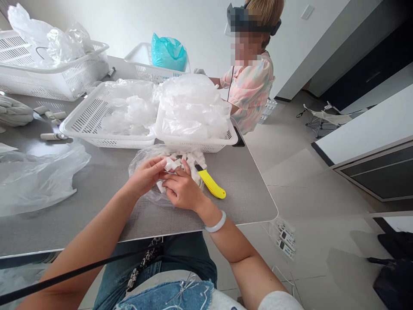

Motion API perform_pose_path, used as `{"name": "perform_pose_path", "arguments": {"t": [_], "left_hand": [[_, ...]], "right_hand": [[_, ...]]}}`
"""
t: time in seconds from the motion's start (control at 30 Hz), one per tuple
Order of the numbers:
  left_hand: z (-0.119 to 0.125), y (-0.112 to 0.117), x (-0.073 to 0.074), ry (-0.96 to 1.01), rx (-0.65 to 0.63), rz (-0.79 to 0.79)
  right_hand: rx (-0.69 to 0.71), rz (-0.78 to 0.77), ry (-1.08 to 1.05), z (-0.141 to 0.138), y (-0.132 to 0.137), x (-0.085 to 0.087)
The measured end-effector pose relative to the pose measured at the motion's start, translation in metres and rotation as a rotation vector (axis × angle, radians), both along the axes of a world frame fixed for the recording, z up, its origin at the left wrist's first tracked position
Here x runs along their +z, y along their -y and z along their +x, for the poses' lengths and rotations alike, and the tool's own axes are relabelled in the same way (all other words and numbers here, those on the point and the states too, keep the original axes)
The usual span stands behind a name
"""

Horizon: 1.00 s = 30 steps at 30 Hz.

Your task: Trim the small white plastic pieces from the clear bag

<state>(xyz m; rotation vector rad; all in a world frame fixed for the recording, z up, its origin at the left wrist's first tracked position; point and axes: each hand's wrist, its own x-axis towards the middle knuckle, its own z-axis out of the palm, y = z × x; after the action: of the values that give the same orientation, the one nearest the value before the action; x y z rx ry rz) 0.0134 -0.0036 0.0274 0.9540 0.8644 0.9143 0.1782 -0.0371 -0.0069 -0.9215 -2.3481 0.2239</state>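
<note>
My left hand (146,174) pinches a small white plastic piece (170,164) between thumb and fingers. The fingers of my right hand (184,188) are curled and close on the same piece from the other side. Its exact kind is too small to make out. Under both hands lies a clear plastic bag (137,160), spread out, with several similar white pieces (190,157) in it. Just right of my right hand, a yellow-handled cutter (211,183) rests on the bag's edge and the table, its dark end pointing toward the pieces.
Beyond the bag stand two white baskets (106,141) (196,144) filled with clear bags. Another basket (74,77) is at back left, and one with a blue bag (169,52) behind. A clear bag (41,176) lies left. A co-worker (251,90) stands across the table (251,202).
</note>
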Motion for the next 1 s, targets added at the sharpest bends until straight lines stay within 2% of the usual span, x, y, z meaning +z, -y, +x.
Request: {"name": "perform_pose_path", "arguments": {"t": [0.13, 0.23, 0.57, 0.73, 0.83, 0.9, 1.0], "left_hand": [[0.0, -0.001, -0.004, 0.054, -0.018, -0.011], [0.0, -0.001, -0.006, 0.073, -0.038, 0.014], [0.002, 0.001, -0.003, 0.039, -0.053, 0.15], [0.003, 0.0, -0.004, 0.043, -0.076, 0.235], [0.002, 0.0, -0.004, 0.05, -0.064, 0.219], [0.002, 0.0, -0.004, 0.065, -0.064, 0.19], [0.001, -0.001, -0.003, 0.098, -0.083, 0.161]], "right_hand": [[0.021, 0.018, -0.005, -0.001, 0.0, -0.004], [0.038, -0.038, -0.043, -0.001, 0.001, -0.004], [0.124, -0.308, -0.301, 0.005, 0.005, 0.012], [0.197, -0.523, -0.497, 0.009, 0.005, 0.023], [0.24, -0.627, -0.636, 0.01, 0.002, 0.024], [0.248, -0.638, -0.695, 0.009, -0.001, 0.02], [0.195, -0.598, -0.668, 0.009, -0.006, 0.014]]}}
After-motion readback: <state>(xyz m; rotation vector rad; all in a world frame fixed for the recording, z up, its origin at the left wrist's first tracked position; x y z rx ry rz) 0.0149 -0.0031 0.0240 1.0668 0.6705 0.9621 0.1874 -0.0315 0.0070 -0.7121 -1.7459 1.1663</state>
